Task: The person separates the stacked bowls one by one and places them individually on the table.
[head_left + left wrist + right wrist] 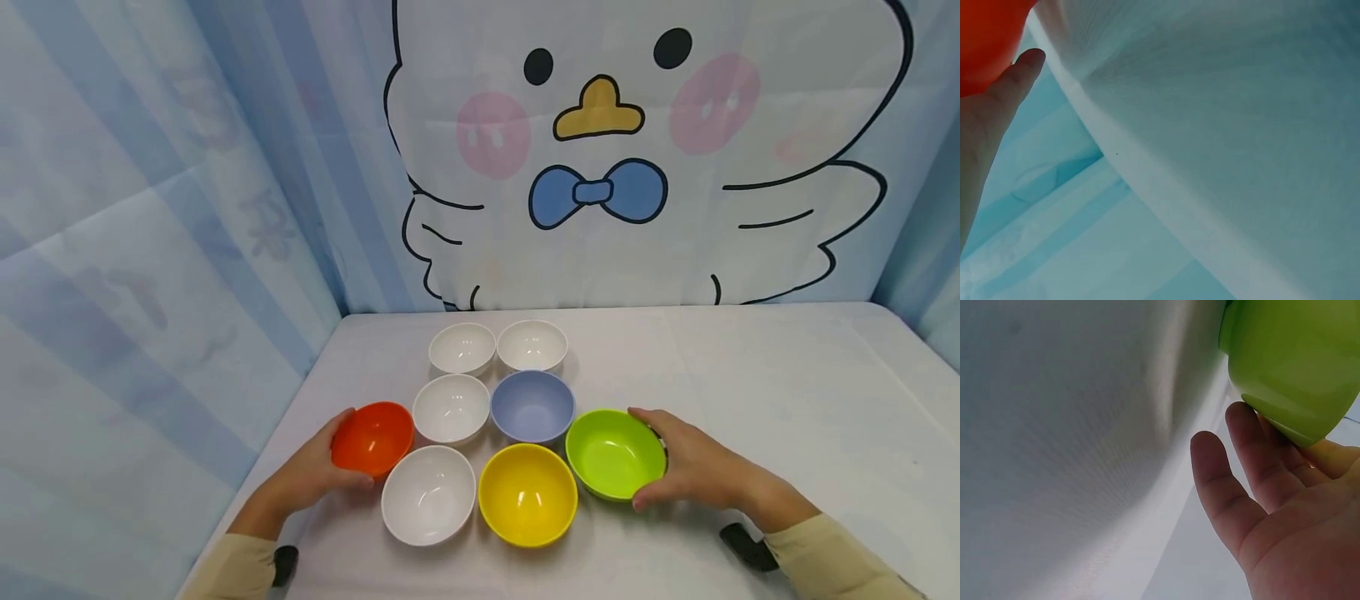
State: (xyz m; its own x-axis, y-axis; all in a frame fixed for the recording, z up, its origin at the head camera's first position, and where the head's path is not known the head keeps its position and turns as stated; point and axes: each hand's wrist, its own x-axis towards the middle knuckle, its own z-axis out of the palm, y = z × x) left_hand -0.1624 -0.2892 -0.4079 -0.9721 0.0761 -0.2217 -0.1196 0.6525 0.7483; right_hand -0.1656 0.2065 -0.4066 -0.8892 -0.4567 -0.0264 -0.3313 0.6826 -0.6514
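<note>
My left hand (311,468) curves round the outer side of an orange bowl (372,440) at the left of a group of bowls. The left wrist view catches one finger (1015,78) against that orange wall. On the other side, a lime green bowl (615,455) is held between the thumb and fingers of my right hand (693,464). From the right wrist, fingertips (1241,419) show close under the green bowl (1297,362). Between the two hands stand a white bowl (428,496) and a yellow bowl (528,495). Behind them are another white bowl (451,409) and a periwinkle bowl (532,407).
Two more white bowls, a left one (462,349) and a right one (532,347), stand farthest back. All rest on a white-covered table (787,400). A cartoon-printed curtain (600,258) hangs behind its back edge, and a blue striped curtain (150,292) hangs at the left.
</note>
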